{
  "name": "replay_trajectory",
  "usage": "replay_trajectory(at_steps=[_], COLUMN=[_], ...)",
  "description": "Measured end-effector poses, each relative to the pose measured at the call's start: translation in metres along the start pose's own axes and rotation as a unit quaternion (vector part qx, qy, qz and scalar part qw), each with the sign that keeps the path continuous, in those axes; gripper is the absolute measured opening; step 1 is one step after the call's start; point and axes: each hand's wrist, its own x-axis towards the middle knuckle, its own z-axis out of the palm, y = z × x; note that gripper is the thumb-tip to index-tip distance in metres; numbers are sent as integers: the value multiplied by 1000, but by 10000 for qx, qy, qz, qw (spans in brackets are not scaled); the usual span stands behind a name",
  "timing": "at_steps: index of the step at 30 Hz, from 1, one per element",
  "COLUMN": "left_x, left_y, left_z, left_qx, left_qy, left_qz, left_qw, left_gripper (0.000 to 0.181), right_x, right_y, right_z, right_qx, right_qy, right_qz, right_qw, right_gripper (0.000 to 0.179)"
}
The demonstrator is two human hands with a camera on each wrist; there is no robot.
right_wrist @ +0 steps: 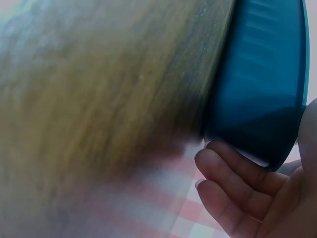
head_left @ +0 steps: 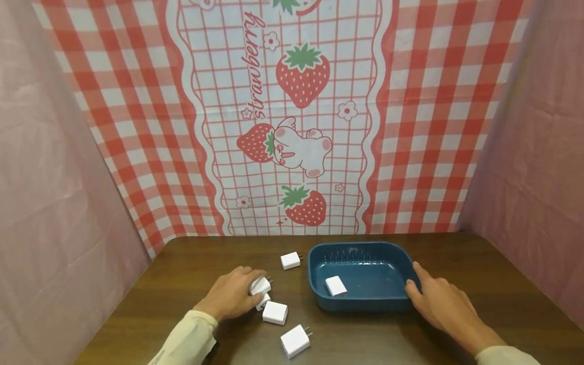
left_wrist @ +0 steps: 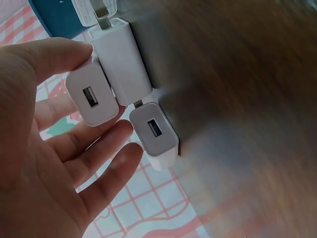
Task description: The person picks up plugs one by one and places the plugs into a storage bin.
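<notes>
My left hand (head_left: 232,293) pinches a white USB wall charger (left_wrist: 91,94) between thumb and fingers, its USB port showing in the left wrist view. Close beside it are another charger (head_left: 263,302), partly hidden by the hand, and a third charger (head_left: 275,313). At the right end of a blue rectangular tray (head_left: 360,304), my right hand (head_left: 442,304) grips the rim, the thumb over the edge and the fingers on the outer wall. One charger (head_left: 336,286) lies inside the tray, towards its left side.
Behind the left hand's group, a charger (head_left: 291,260) lies left of the tray with its prongs facing right. Another charger (head_left: 295,341) is near the front of the brown wooden table (head_left: 365,339). A strawberry-print checked cloth (head_left: 292,152) hangs behind the table, with pink cloth at both sides.
</notes>
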Motion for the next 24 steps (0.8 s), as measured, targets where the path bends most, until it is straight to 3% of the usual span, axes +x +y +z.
replay_trajectory(at_steps=[7,14,24], left_x=[5,19,32], left_y=[2,8,18], left_z=[1,1,-1], left_qx=[56,49,-69], left_qy=[107,302,308], left_qz=[-24,-74,-331], left_qw=[9999,9995,9990], left_gripper=[44,39,34], right_x=[-2,-3,-5], right_y=[1,1,-1], right_z=[0,0,1], right_qx=[70,70,88], right_qy=[47,238,160], right_qz=[-24,-126,-145], right_qw=[10000,9996,9997], right_gripper=[71,67,69])
